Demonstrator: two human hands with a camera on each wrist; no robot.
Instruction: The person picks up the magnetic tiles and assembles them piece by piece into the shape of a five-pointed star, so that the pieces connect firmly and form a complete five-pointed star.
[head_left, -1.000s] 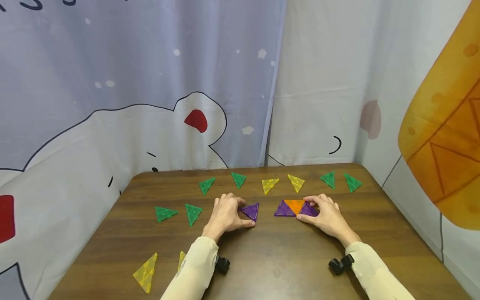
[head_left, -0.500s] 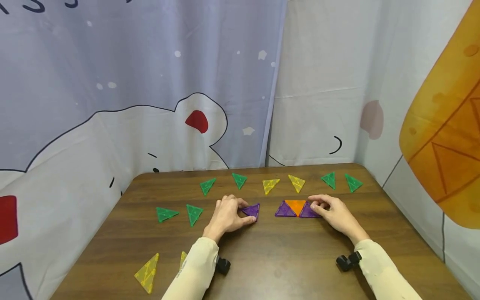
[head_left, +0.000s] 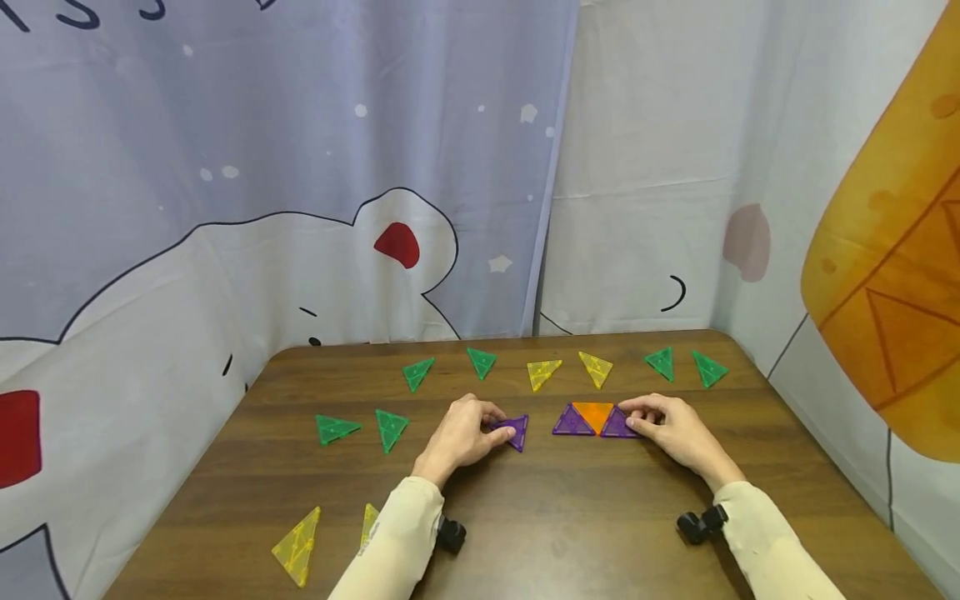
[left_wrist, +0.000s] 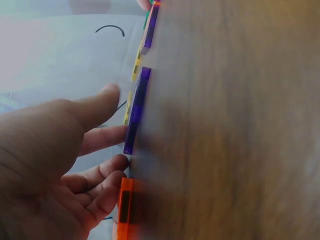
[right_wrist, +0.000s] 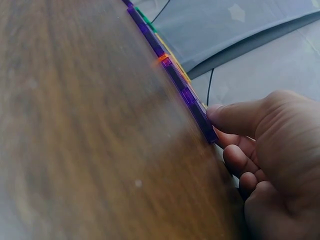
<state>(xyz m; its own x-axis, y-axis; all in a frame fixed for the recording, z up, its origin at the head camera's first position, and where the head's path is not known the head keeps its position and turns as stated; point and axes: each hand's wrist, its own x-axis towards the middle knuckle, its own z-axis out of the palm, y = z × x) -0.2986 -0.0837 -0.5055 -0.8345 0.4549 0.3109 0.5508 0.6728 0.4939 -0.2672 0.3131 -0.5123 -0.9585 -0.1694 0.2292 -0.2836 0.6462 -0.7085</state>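
My left hand [head_left: 465,433] holds a purple triangular magnetic tile [head_left: 520,432], thumb over its face and index finger at its far side. In the left wrist view an orange tile [left_wrist: 125,207] stands out below the curled fingers; the hand hides it in the head view. To the right lies a flat row of tiles: a purple triangle [head_left: 573,422], an orange triangle [head_left: 595,413] pointing toward me, and another purple triangle [head_left: 617,425]. My right hand [head_left: 671,429] pinches that last tile at its right end, thumb and index finger on it.
Green triangles [head_left: 392,429] lie at the left and along the back edge, with a yellow pair [head_left: 596,368] at the back middle. Two larger yellow triangles [head_left: 300,546] are at the front left, one partly behind my left sleeve. A printed curtain [head_left: 450,167] hangs behind the wooden table [head_left: 562,517].
My left hand and its purple tile have shifted slightly right, the thumb moving from the tile's near corner onto its face. My right hand has slid right along the row's end tile.
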